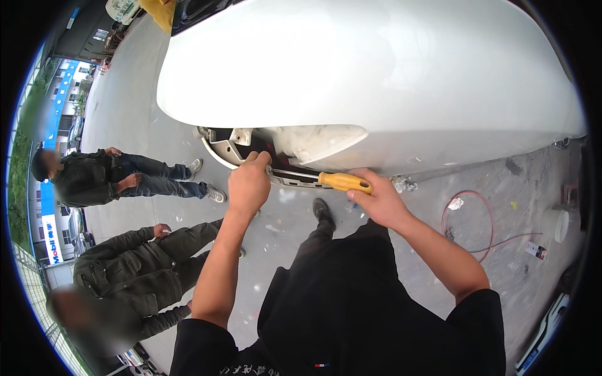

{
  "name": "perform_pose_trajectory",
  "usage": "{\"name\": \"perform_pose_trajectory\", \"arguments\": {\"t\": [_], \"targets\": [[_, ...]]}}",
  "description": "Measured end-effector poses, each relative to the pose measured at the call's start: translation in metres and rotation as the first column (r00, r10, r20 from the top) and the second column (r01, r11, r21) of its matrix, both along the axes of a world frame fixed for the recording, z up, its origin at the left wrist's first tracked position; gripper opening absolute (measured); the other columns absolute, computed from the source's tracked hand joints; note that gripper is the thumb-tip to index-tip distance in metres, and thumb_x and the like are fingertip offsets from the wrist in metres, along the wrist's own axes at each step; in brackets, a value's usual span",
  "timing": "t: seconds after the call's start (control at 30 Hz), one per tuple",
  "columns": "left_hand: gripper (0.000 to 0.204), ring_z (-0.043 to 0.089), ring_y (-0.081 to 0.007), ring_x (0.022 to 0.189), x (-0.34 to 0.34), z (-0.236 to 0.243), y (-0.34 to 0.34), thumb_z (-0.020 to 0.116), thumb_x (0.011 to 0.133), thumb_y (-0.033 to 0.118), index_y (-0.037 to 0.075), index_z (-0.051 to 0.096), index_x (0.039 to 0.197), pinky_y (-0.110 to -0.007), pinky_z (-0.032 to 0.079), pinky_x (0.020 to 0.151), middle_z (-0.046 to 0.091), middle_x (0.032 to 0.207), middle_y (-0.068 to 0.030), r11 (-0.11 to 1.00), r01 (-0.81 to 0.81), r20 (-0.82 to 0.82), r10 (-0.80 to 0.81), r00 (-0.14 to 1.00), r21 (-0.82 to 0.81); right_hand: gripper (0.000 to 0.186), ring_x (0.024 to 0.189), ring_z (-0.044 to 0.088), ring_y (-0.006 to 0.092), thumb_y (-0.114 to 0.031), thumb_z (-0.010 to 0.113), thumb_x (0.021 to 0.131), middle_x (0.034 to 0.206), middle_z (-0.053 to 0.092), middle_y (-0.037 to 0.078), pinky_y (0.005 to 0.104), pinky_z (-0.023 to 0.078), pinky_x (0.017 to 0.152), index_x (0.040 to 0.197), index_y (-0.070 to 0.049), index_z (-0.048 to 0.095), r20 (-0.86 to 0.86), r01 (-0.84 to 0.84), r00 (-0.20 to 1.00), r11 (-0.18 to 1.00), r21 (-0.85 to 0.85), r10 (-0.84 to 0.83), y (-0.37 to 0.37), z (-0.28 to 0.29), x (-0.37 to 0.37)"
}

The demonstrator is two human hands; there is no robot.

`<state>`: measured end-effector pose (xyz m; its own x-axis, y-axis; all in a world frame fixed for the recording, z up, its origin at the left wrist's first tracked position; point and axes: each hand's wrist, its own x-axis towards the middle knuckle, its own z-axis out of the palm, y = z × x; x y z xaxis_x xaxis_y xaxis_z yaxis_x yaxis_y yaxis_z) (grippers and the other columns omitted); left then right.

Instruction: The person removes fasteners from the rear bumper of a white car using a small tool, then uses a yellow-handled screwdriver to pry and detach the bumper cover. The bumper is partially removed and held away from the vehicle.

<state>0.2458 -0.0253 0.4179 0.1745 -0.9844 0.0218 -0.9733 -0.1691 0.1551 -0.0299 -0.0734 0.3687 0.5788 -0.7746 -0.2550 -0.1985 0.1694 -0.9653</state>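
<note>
The right hand gripped a yellow-handled screwdriver, its shaft reaching into the headlight opening of the white car body. The left hand curled closed at the tip, steadying it. Prying looked underway; firm, controlled leverage seemed needed next.

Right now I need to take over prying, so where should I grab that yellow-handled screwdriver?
Grip the yellow-handled screwdriver around its thick yellow handle, coming from the right, where the right hand holds it. It lies nearly level, its metal shaft pointing left into the white car body's opening beside the left hand.
</note>
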Motion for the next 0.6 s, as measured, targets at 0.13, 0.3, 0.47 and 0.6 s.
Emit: {"name": "perform_pose_trajectory", "arguments": {"t": [0.13, 0.3, 0.47, 0.6], "targets": [[0.020, 0.060, -0.0390, 0.074, 0.002, -0.001, 0.000, 0.048, 0.078, -0.003, 0.009, 0.058, 0.092, -0.049, 0.047, 0.062, 0.060, 0.086, -0.0115, 1.000, 0.002, -0.005, -0.002, 1.000, 0.006, 0.042, 0.091, 0.063, 0.0342, -0.014, 0.067, 0.085, 0.106, 0.064, 0.019, 0.0376, 0.050, 0.080, 0.123, -0.003, 0.054, -0.036, -0.032, 0.999, 0.969, -0.244, 0.024, -0.001, 0.013, 0.000], [0.020, 0.061, -0.0387, 0.072, 0.002, 0.000, 0.000, 0.048, 0.078, -0.002, 0.009, 0.058, 0.092, -0.049, 0.048, 0.063, 0.060, 0.087, -0.0113, 1.000, -0.019, -0.026, 0.020, 0.999, 0.007, 0.032, 0.060, 0.047, 0.0111, -0.027, 0.060, 0.094, 0.079, 0.052, 0.004, 0.0291, 0.044, 0.056, 0.112, 0.000, 0.056, 0.232, -0.034, 0.938, 0.602, 0.798, -0.255, -0.007, 0.014, 0.001], [0.020, 0.061, -0.0383, 0.071, 0.003, -0.002, 0.000, 0.048, 0.078, -0.002, 0.009, 0.058, 0.092, -0.049, 0.049, 0.061, 0.059, 0.085, -0.0110, 0.999, -0.037, -0.012, 0.037, 0.999, 0.024, 0.031, 0.059, 0.050, 0.0135, -0.025, 0.063, 0.092, 0.073, 0.053, 0.004, 0.0308, 0.044, 0.055, 0.110, 0.000, 0.059, -0.013, -0.099, 0.991, 0.804, 0.587, 0.132, -0.023, 0.025, 0.000], [0.019, 0.061, -0.0381, 0.071, 0.000, 0.002, 0.000, 0.047, 0.078, -0.002, 0.008, 0.058, 0.091, -0.049, 0.048, 0.060, 0.059, 0.084, -0.0109, 0.997, -0.067, -0.008, 0.067, 0.998, 0.035, 0.039, 0.089, 0.063, 0.0384, -0.016, 0.068, 0.083, 0.098, 0.064, 0.020, 0.0394, 0.050, 0.077, 0.118, -0.001, 0.058, -0.179, -0.171, 0.979, 0.874, -0.455, 0.098, -0.010, 0.009, 0.001]]}}
